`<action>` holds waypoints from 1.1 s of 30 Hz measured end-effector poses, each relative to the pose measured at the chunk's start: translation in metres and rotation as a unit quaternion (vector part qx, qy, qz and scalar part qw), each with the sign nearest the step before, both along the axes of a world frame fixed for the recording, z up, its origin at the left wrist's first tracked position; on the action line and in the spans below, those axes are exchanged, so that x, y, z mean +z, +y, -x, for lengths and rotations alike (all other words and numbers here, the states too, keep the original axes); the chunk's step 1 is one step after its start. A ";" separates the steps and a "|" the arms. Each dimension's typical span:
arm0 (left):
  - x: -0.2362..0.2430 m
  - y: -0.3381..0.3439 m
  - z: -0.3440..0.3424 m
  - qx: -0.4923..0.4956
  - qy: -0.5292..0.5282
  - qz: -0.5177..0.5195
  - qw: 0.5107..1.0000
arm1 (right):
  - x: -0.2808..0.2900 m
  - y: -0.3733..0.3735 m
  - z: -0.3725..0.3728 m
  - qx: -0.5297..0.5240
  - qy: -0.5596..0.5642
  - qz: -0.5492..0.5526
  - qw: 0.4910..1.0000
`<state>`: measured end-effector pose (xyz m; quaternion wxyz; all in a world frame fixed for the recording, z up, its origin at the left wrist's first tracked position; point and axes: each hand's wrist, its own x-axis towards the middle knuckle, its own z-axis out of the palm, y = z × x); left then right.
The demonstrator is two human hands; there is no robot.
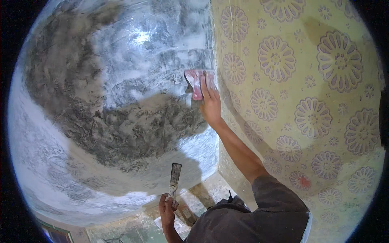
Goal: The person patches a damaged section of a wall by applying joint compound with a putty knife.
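My right hand [210, 106] is stretched up to the wall corner, closed on a red plastic spreader [197, 83] smeared with white. The spreader's wide edge lies against the plastered wall [133, 133], right beside the patterned wall. Lower down, my left hand [167, 206] grips a putty knife [175, 178] by its smeared handle. The knife's blade points up and is coated with grey-white material. Fresh-looking wet filler [142, 52] shines on the upper part of the plastered wall, with darker grey patches around and below it.
A yellow wall [283, 89] with purple flower patterns meets the plastered wall at the corner on the right. Below lies a stained floor [137, 229] with some objects near my left hand. A framed opening [56, 235] shows at the lower left.
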<state>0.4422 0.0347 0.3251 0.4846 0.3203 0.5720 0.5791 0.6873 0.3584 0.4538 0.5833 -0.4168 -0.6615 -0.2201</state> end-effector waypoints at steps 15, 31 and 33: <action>-0.023 -0.018 -0.001 0.113 0.007 0.057 0.992 | 0.009 0.003 0.010 -0.052 -0.042 0.083 0.994; -0.019 -0.021 0.001 0.038 0.004 0.020 0.999 | 0.051 0.019 -0.013 -0.059 -0.044 0.021 0.997; -0.024 -0.023 0.001 0.060 0.002 0.022 0.998 | 0.017 0.015 -0.013 -0.038 -0.053 0.034 0.997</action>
